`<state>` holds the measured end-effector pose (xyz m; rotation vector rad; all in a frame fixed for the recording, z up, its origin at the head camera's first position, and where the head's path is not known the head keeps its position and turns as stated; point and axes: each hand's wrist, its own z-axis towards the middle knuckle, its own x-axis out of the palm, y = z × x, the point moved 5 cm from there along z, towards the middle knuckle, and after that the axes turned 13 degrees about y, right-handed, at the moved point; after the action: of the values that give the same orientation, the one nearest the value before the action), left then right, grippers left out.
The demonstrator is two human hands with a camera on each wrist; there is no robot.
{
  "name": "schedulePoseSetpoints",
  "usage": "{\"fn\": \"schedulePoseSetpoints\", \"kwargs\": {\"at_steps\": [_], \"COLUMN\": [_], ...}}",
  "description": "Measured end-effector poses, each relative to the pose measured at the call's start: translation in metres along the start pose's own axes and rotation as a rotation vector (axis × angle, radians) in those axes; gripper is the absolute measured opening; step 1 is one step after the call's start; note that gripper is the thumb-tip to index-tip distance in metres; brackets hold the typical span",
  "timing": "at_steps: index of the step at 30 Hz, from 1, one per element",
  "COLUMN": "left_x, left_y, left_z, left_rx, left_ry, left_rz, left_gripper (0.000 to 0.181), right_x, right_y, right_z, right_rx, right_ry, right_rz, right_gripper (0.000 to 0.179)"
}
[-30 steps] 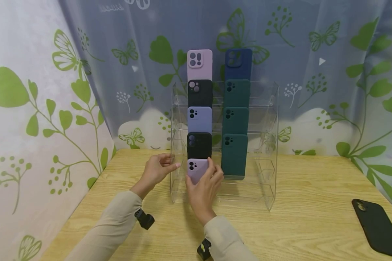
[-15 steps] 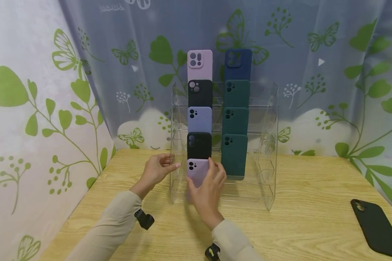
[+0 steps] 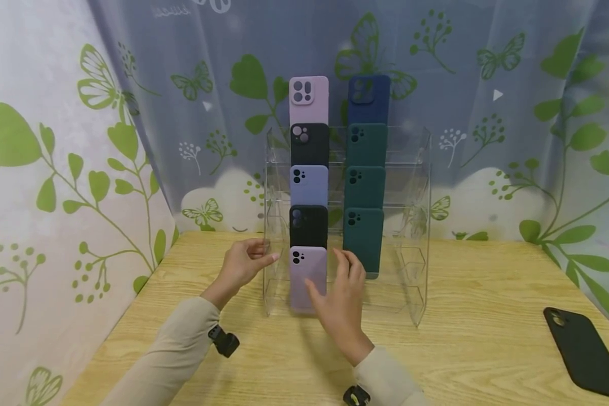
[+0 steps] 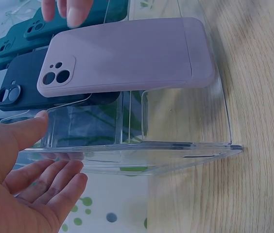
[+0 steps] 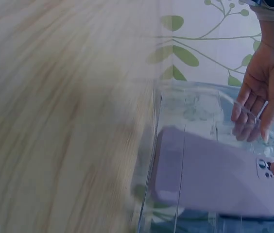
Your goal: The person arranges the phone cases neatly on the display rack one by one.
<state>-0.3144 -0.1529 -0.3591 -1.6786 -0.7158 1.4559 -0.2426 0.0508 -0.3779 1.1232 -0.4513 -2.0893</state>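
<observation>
A lilac phone case point(image 3: 304, 282) stands in the lowest front tier of a clear acrylic display rack point(image 3: 418, 304), leaning back below a black case point(image 3: 309, 225). My right hand point(image 3: 342, 301) is beside its right edge, thumb extended over the case's lower front and fingers apart from it. At the rack's left side panel is my left hand point(image 3: 243, 264); its thumb point(image 4: 30, 128) lies on the inner side and its loosely extended fingers point(image 4: 54, 187) on the outer side. The whole back of the lilac case point(image 4: 127, 56), with its camera cutouts, shows in the left wrist view.
Above the lilac case rise a periwinkle case point(image 3: 309, 186), another black case point(image 3: 312, 148) and a pink one point(image 3: 317, 110). The right column has green cases point(image 3: 363, 248) under a navy one point(image 3: 378, 104). A black case point(image 3: 586, 352) lies on the wooden table point(image 3: 477, 338) at right.
My right hand has let go of the lilac case and moved right and slightly down, uncovering the case's front. The left hand stays at the rack's side panel.
</observation>
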Motion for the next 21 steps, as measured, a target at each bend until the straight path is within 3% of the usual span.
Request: {"fn": "schedulePoseSetpoints", "kwargs": {"at_steps": [10,21], "left_x": [-0.001,-0.001], "left_y": [-0.001,-0.001], "left_z": [0.000,0.000], "left_rx": [0.012,0.022], "left_ry": [0.000,-0.001], "left_rz": [-0.013,0.001], "left_gripper": [0.052,0.052], "right_x": [-0.034,-0.074], "right_y": [-0.024,-0.059], "right_z": [-0.006,-0.017], "right_rx": [-0.041,0.003], "right_ry": [0.019,0.058], "right_rz": [-0.050,-0.056], "right_gripper": [0.080,0.079]}}
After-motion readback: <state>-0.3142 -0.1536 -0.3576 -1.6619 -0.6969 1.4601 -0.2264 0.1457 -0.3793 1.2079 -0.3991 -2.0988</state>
